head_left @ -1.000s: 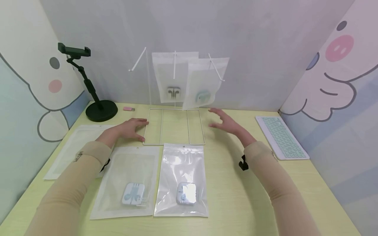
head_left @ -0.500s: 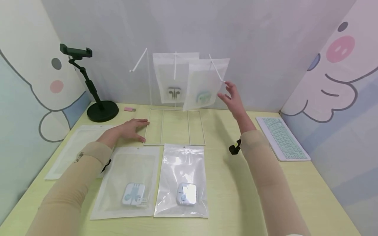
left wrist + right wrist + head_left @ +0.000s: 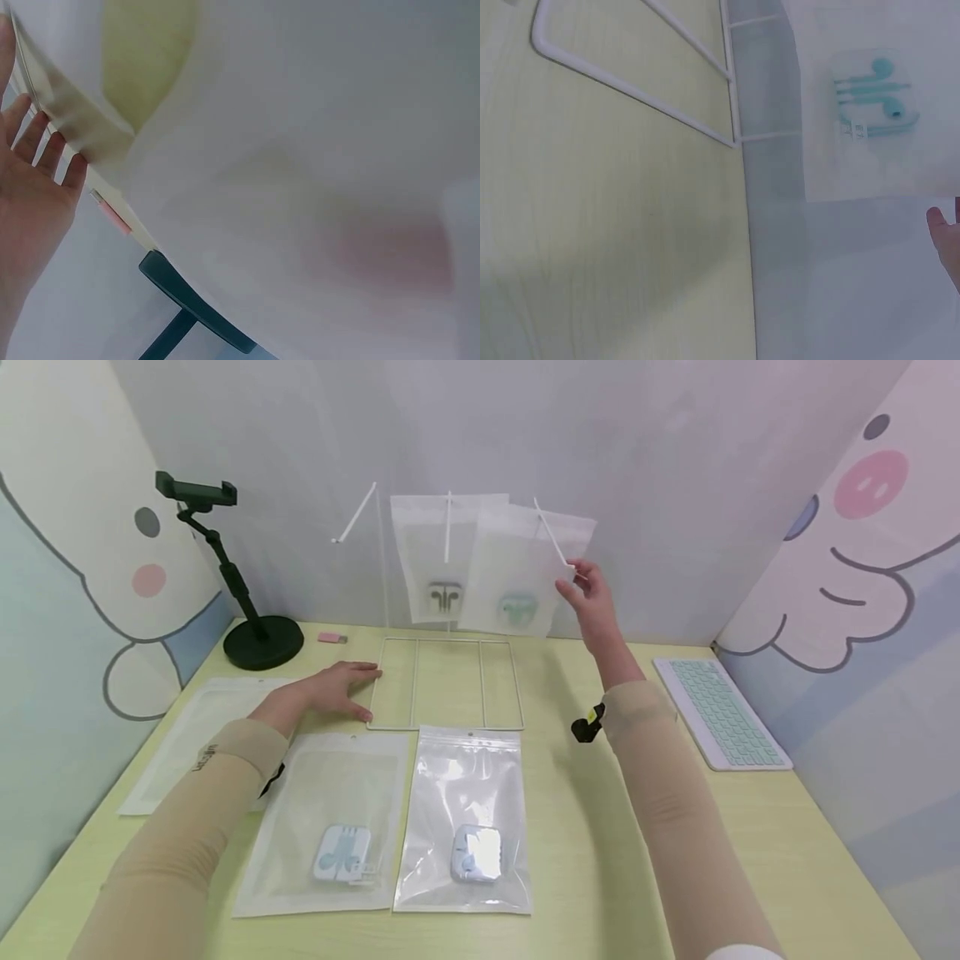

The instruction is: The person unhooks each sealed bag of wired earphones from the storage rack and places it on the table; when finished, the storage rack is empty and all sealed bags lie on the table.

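My left hand (image 3: 337, 687) lies on the table, its fingertips and thumb at the left side of a white wire display rack's base (image 3: 447, 729). The left wrist view shows that hand (image 3: 37, 195) with extended fingers. My right hand (image 3: 596, 610) is raised at the tip of the rack's right hook (image 3: 551, 533), thumb apart from the fingers. Its fingertips are right at the edge of a frosted bag (image 3: 498, 556) with boxed earphones (image 3: 877, 94), which hangs from this hook. Behind, another frosted bag (image 3: 420, 547) with boxed earphones hangs on the middle hook.
The left hook (image 3: 354, 513) carries nothing. Two bagged earphone sets, one in a frosted bag (image 3: 322, 793) and one in a glossy bag (image 3: 431, 860), lie in front. Another bag (image 3: 187, 735) lies left, a black phone stand (image 3: 262, 643) and pink USB stick (image 3: 330, 637) behind, a keyboard (image 3: 720, 714) right.
My right hand has risen from beside the rack's base to the right hook's tip. The bag there has turned and now shows wider. My left hand stays in place.
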`<action>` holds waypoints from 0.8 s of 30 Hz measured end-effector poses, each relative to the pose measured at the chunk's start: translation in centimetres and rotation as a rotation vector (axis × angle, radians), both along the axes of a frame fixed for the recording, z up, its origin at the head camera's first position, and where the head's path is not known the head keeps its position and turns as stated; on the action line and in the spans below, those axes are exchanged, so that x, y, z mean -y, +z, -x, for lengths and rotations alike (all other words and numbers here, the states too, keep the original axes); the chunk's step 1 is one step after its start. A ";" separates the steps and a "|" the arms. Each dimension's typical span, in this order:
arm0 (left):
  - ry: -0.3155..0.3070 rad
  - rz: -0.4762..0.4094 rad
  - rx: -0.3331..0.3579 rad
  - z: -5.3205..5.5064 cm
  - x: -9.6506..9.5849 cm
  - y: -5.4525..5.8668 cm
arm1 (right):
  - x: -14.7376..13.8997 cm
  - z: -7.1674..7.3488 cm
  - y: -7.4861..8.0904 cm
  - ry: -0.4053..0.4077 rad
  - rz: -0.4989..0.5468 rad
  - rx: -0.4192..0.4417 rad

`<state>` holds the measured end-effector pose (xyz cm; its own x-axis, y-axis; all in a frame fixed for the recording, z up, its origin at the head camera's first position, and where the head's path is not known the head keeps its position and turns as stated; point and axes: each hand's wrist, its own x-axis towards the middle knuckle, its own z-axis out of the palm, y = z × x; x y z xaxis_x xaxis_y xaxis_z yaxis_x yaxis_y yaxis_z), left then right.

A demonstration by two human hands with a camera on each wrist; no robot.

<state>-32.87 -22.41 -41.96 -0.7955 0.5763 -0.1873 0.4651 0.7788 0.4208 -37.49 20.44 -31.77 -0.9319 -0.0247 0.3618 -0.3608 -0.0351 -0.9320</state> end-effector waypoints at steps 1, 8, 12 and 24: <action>0.000 0.001 -0.001 0.0 0.0 0.0 | 0.0 -0.1 -0.2 0.001 0.004 -0.007; 0.004 -0.005 0.011 -0.1 0.0 0.2 | -0.1 -0.8 -2.2 0.003 -0.140 -0.029; 0.000 -0.005 0.008 -0.1 0.0 0.1 | -0.5 -0.6 -3.7 0.046 -0.150 0.010; 0.002 0.005 0.007 0.4 0.0 -0.2 | -1.3 -0.9 -5.1 0.031 -0.190 0.007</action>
<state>-33.29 -22.45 -42.20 -0.7950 0.5742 -0.1957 0.4609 0.7815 0.4206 -36.60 21.74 -36.83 -0.9322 -0.1208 0.3412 -0.3556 0.1307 -0.9254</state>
